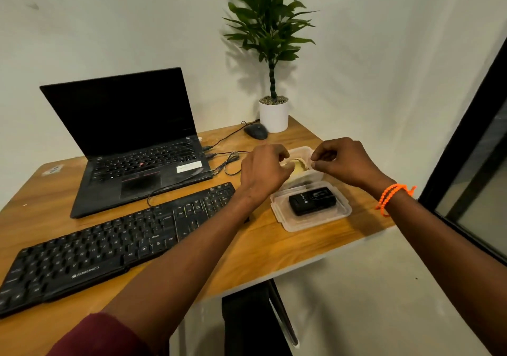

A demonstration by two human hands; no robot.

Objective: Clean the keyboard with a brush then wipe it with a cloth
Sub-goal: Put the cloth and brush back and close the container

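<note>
A: Risk first. Both hands are at the clear tub (pixel 315 176) on the right side of the tabletop (pixel 247 248). Left hand (pixel 263 172) curled over the tub's mouth, fingers on a pale yellow cloth (pixel 297 165); whether it truly grips the cloth I cannot tell. Right hand (pixel 345 161) has fingers pinched together at the tub's far right rim, apparently on the rim or a cloth edge.

B: So what goes wrong?

A: The tub looks light. Pull the cloth out fast and, I'd judge, the tub drags or tips toward the lid (pixel 311 207) lying just near of it. A small black device (pixel 312 200) sits on that lid and could get knocked off the near right edge. Also the order: the task wants brush first, and I see no brush anywhere in view. It may be in the tub under the cloth, hidden.

B: Containers?

A: One tub, cloth inside, rest of contents hidden by the hands. One upturned lid holding the black device. White pot (pixel 274 117) at the far corner, holding a plant.

B: Keyboard?

A: Black keyboard (pixel 109 246) lies near left, slanted, untouched, well apart from the hands. Its cable runs toward the open laptop (pixel 137 141) behind; snag hazard when brushing.
</note>
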